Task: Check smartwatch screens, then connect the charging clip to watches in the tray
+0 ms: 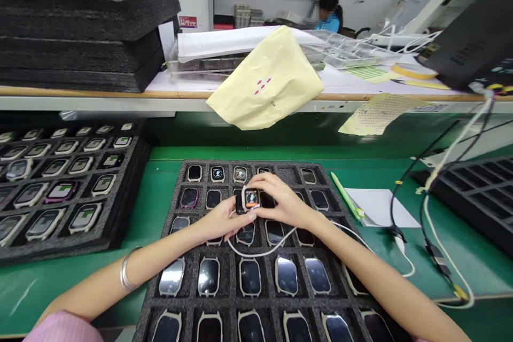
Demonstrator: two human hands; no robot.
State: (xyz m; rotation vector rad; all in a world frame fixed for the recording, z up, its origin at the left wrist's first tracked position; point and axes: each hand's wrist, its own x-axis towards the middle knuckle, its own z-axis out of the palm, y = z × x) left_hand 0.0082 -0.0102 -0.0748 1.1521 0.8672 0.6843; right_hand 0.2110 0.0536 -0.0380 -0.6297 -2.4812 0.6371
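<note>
A smartwatch case [251, 197] without a strap, its screen lit with an orange bar, is held above the middle of a dark foam tray [190, 272]. My right hand [282, 203] is closed on the watch, fingers over its top and right side. At its left edge my left hand [226, 219] is closed around a small black charger [239, 202], thumb reaching under the watch. A white cable [260, 254] loops from there to the right, over the tray and under my right forearm. Similar watches, such as one with a lit face [217, 173], fill many compartments.
Another foam tray with watches [132, 181] stands on the left; a black compartment tray [481, 197] lies on the right. A green pen [344, 195], white paper [380, 206] and hanging cables [436, 171] are nearby. Above, a shelf [152, 101] bears foam blocks [80, 21]. A person [331, 21] sits behind.
</note>
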